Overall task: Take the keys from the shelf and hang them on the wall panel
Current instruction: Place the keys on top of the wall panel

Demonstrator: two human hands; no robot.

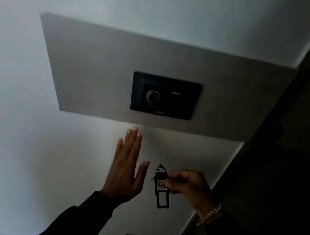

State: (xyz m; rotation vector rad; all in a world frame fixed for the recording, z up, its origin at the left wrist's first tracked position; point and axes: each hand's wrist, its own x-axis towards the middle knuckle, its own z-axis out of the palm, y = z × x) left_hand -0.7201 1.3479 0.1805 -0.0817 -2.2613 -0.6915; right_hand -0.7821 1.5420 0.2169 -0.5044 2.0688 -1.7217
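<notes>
I see the keys [161,185] pinched in my right hand [188,185], below the wall panel [101,67]. The black tag marked 402 hangs down with its long axis near vertical, ring end uppermost. My left hand [126,165] is flat and empty, fingers together, thumb spread, just left of the keys and pointing up at the panel's lower edge. The dark plate [165,97] with its round dial [153,97] sits on the panel, above the keys and slightly left. I cannot make out a hook in this dim light. The right hand is the one to lift; I judge the move is mostly upward.
</notes>
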